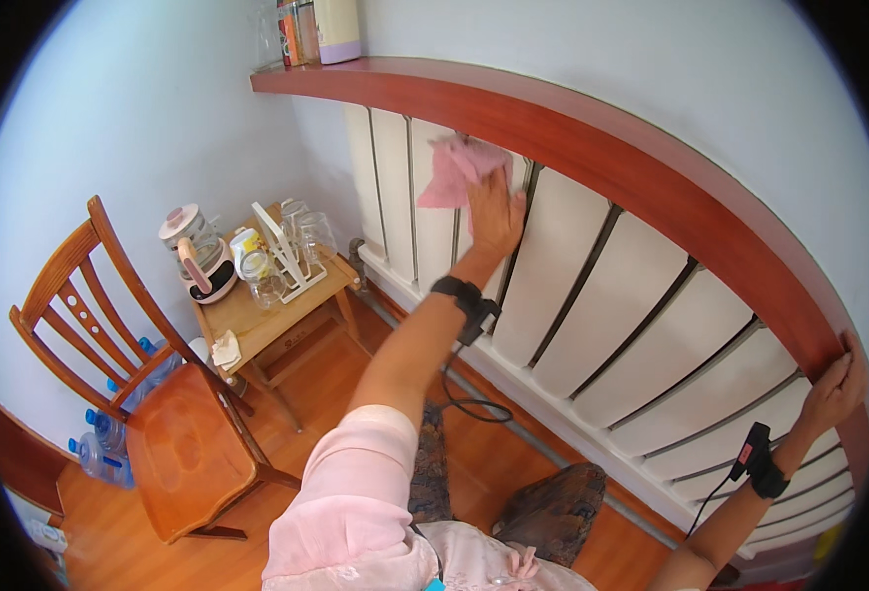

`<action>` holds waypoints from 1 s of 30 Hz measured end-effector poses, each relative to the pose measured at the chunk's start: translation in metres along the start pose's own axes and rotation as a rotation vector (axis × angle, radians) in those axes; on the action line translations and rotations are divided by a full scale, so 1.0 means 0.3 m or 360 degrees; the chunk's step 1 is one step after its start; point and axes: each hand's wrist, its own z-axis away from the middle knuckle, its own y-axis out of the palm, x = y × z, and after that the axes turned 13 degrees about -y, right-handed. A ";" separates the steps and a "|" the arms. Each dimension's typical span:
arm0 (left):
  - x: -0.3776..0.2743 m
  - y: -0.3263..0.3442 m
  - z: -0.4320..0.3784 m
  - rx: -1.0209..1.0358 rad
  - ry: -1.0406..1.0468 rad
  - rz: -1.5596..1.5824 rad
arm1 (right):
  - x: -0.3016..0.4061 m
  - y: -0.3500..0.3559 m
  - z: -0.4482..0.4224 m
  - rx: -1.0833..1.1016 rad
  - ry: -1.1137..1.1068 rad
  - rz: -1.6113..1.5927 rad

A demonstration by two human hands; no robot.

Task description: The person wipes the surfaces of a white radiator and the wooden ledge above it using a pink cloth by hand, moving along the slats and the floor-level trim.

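Note:
My left hand (495,218) presses a pink cloth (451,176) flat against the front of a white panelled radiator (630,247), just under a reddish-brown wooden shelf (567,122). The fingers lie over the cloth and partly hide it. At the far right, my right hand (835,388) grips the edge of the same shelf, with its fingers over the top. Both wrists wear black straps with small devices and cables.
A wooden chair (183,443) stands at left, with blue water bottles (106,443) behind it. Beside it, a small wooden table (264,336) bears a glass kettle (196,255), a white rack (287,258) with glass cups and a crumpled tissue (226,350). Bottles stand on the shelf's left end. A pipe (538,447) runs along the floor.

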 end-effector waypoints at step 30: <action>-0.401 -0.287 0.592 0.2012 0.0797 0.0311 | 1.115 0.129 -0.060 0.1365 0.0064 -0.3069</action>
